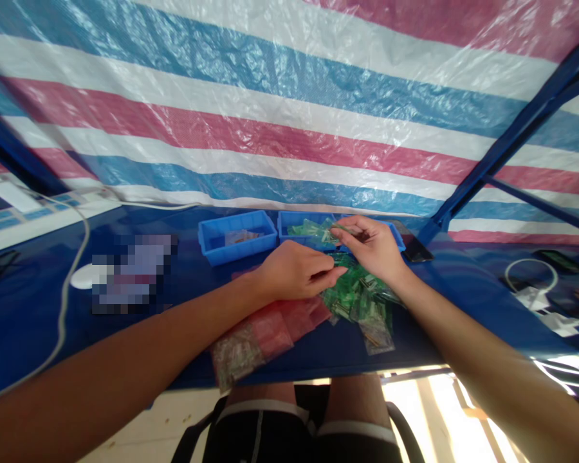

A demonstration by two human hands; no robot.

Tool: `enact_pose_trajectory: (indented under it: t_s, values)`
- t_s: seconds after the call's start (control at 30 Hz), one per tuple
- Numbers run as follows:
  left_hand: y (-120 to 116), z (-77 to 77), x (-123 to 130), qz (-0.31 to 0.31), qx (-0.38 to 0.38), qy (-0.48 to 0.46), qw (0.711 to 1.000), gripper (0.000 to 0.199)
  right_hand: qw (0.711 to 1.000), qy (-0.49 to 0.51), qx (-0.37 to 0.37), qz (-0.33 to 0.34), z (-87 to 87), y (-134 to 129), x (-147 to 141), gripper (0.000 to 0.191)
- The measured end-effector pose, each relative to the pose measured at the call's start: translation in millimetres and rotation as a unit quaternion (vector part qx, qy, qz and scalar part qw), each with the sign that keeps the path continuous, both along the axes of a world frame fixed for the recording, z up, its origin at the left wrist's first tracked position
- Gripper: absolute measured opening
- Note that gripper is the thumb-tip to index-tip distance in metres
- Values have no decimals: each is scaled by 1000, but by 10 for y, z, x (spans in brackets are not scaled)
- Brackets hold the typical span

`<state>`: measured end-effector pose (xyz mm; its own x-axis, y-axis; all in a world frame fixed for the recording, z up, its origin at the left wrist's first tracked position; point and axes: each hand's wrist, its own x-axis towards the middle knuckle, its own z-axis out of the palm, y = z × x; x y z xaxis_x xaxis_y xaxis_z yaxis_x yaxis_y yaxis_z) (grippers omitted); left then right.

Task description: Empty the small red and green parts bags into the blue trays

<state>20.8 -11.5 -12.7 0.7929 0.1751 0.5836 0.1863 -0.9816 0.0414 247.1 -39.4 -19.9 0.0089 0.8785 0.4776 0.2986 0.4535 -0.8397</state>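
My right hand (364, 241) is closed on a small clear-green plastic bag (325, 231), held over the front of the middle blue bin (289, 222). My left hand (302, 270) is closed, its fingertips pointing right beside the pile of green bags (350, 289); what it holds, if anything, is hidden. Beneath my left wrist lie pink bags (275, 325), with a clear bag of small parts (236, 354) at their near end. Another clear bag (377, 331) with thin metal-looking pieces lies at the pile's near edge.
The left blue bin (215, 247) holds a few small packets. A third bin is mostly behind my right hand. A blurred phone-like object (137, 270), a white mouse (87, 276) and a cable (65, 302) are at left. Right are a dark phone (417, 249) and white adapters (535, 297).
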Motion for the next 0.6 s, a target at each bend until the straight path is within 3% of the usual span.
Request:
enact_pose_trajectory:
  t_s: [0.13, 0.27, 0.33, 0.4, 0.47, 0.6]
  values:
    - [76, 234, -109, 65, 76, 18, 995, 48, 999, 36, -3, -4, 8, 22, 14, 34]
    - [364, 436, -348, 171, 23, 69, 983, 40, 998, 55, -1, -13, 10, 37, 20, 35]
    - [551, 467, -527, 267, -16, 98, 958, 71, 998, 52, 4, -19, 10, 43, 28, 35]
    - [727, 465, -717, 358, -100, 162, 914, 104, 999, 49, 3, -22, 11, 49, 33, 36]
    - [859, 463, -886, 347, -180, 247, 887, 116, 998, 51, 0, -24, 11, 53, 29, 39]
    - [943, 497, -1045, 277, -189, 249, 908, 96, 999, 49, -2, -14, -9, 57, 18, 40]
